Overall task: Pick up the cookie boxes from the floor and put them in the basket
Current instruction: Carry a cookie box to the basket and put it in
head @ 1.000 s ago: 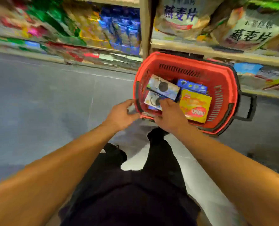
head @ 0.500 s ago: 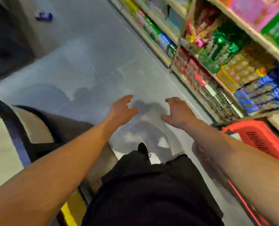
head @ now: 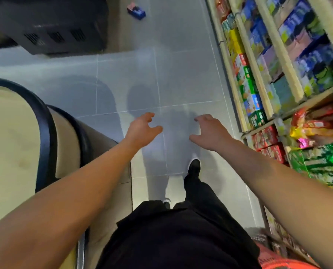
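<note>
Floor (head: pixel 181 61): grey tiles are running down a shop aisle, seen from the head of a person who is standing and looking down.
Shelves (head: pixel 290 61): wooden racks are lining the right side, packed with bright snack boxes and bags.
Rounded fixture (head: pixel 16 136): a beige unit with a black rim is filling the left side; what it is cannot be told.
Basket (head: pixel 290 264): only a sliver of its red rim is showing at the bottom right corner, so its contents are hidden.
Left hand (head: pixel 142 129): the grip is loose, fingers spread and lightly curled, holding nothing, hanging above the bare tiles.
Right hand (head: pixel 210 131): the same, an empty relaxed grip beside the left one.
Cookie box (head: pixel 136 11): one small blue and pink box is lying on the floor far up the aisle, well apart from both hands.
Progress: at least this box is waiting to be fetched; how many are already in the basket cannot be told. The next step is likely walking forward to reach it.
</note>
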### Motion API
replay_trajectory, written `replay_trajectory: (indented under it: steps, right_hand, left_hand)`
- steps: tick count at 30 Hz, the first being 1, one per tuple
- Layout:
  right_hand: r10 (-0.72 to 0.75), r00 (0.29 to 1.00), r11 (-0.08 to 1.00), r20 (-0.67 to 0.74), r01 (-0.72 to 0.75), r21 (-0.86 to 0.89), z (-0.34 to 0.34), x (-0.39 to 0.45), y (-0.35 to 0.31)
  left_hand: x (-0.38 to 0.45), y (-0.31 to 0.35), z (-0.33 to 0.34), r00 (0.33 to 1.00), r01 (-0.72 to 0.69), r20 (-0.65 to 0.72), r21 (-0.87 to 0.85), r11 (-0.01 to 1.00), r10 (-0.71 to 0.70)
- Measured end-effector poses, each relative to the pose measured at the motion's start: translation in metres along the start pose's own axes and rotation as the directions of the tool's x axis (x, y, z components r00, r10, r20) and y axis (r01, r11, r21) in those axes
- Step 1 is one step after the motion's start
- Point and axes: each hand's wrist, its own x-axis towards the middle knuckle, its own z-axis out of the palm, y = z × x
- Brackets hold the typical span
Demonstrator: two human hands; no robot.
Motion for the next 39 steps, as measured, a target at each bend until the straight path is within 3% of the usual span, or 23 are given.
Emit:
replay_trajectory:
  steps: [7,12,23,33,39]
  right_hand:
    - [-0.153,0.986,0.980,0.068,0.160,-0.121,-0.088,0.126,-0.001]
    - [-0.230,0.965,0.955,0.125,0.248,-0.160,-0.130,0.207,-0.017]
    - [-0.198,0.944,0.933,0.264,0.264,-0.245,-0.207,0.431,-0.048]
    - [-0.171,0.950,0.949,0.260,0.230,-0.214,-0.311,0.622,-0.083]
    - [-0.228,0.933,0.928,0.280,0.295,-0.228,-0.371,0.765,-0.088]
  left_hand:
    - [0.080,0.058,-0.030,0.979,0.121,-0.147,-0.142,0.982,-0.142]
    - [0.131,0.080,-0.049,0.958,0.174,-0.205,-0.142,0.974,-0.201]
    - [0.355,0.112,-0.110,0.947,0.271,-0.123,-0.189,0.944,-0.296]
    - [0.550,0.187,-0.198,0.964,0.224,-0.106,-0.177,0.958,-0.245]
    - [0.680,0.231,-0.232,0.943,0.276,-0.132,-0.209,0.938,-0.307]
